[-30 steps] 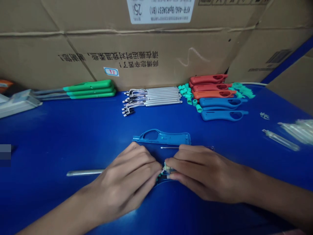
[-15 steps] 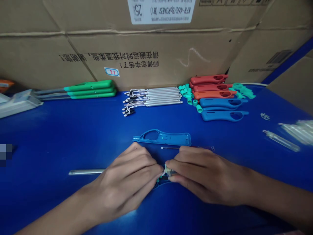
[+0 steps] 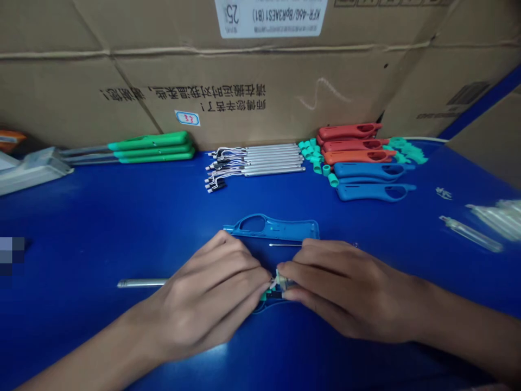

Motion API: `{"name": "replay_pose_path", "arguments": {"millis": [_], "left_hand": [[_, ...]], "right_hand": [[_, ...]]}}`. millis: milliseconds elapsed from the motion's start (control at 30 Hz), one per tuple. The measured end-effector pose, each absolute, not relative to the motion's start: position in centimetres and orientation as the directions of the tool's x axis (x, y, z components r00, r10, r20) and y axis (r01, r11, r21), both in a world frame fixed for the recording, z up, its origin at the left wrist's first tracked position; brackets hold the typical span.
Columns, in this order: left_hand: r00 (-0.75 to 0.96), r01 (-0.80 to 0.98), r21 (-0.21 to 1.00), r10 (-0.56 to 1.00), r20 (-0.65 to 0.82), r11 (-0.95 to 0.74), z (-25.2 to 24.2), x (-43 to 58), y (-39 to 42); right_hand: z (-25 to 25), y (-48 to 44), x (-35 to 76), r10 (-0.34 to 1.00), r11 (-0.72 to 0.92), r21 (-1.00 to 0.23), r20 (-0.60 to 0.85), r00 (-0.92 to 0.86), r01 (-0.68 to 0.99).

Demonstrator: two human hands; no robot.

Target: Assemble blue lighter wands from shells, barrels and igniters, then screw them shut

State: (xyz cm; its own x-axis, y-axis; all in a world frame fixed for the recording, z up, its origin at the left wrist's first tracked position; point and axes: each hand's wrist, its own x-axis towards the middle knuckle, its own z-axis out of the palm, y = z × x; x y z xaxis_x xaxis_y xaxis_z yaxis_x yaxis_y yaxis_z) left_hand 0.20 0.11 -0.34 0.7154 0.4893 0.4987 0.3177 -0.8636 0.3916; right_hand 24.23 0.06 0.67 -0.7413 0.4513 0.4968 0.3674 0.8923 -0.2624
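Near the table's front, my right hand (image 3: 345, 288) pinches a translucent lighter fuel tank (image 3: 283, 281), most of it hidden by the fingers. My left hand (image 3: 215, 296) meets it from the other side, thumb and forefinger closed at the tank's whitish end; whatever lies between those fingertips is too small to make out. Under both hands shows part of a blue lighter handle half (image 3: 264, 307), with green and black parts by it. A metal lighter tube (image 3: 140, 283) sticks out left from beneath my left hand. Beyond my hands lies another blue handle half (image 3: 280, 228), its hollow side up.
A thin screwdriver (image 3: 285, 245) lies behind my right hand. Farther back are green lighters (image 3: 152, 146), silver tubes with wires (image 3: 272, 160), green caps (image 3: 313, 155), and red and blue handle shells (image 3: 372, 191). Clear tanks (image 3: 472, 233) lie at right. A cardboard box (image 3: 285, 81) stands behind.
My hands stay almost in the same place, closed at the fuel tank. The whole view has shifted slightly; nothing has been let go.
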Motion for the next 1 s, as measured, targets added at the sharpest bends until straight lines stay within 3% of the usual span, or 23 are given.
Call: {"name": "replay_pose_path", "arguments": {"millis": [467,1000], "left_hand": [[0.688,0.34,0.375,0.5,0.527,-0.863,0.11,0.52,0.15],[0.704,0.298,0.397,0.481,0.523,-0.868,0.4,0.91,-0.26]], "right_hand": [[0.85,0.62,24.37,0.458,0.886,-0.299,0.461,-0.76,0.353],[0.26,0.16,24.08,0.426,0.904,-0.244,0.556,-0.714,0.35]]}}
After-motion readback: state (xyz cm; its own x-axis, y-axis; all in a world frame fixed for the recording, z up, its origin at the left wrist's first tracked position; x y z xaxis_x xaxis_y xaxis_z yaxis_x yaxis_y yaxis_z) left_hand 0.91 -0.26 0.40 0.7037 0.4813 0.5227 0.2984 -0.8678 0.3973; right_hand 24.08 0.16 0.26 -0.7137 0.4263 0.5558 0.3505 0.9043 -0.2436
